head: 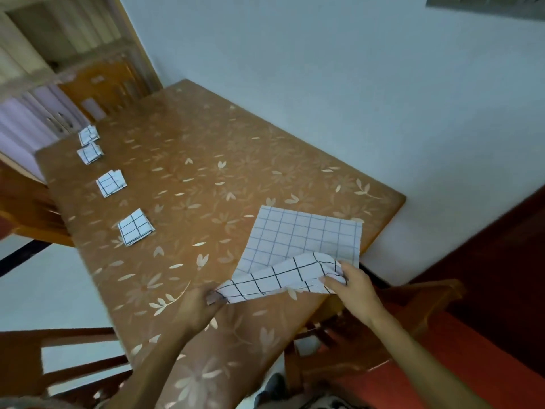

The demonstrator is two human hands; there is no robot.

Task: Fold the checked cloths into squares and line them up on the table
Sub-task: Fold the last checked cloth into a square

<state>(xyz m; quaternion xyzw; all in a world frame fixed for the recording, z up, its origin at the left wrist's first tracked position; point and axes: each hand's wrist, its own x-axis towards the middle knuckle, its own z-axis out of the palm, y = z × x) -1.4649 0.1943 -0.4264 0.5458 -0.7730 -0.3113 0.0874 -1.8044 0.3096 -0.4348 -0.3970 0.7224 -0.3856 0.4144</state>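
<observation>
White checked cloth [303, 234]: left hand [200, 309] and right hand [351, 287] pinch its near corners.

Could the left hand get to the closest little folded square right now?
Probably yes. Only table shows between the left hand and the nearest folded square. But that hand is pinching a corner of the open cloth, so it would likely have to let go first.

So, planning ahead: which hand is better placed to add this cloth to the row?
Likely the left hand: the folded squares line the table on its side; the right hand pinches the cloth farther away.
</observation>
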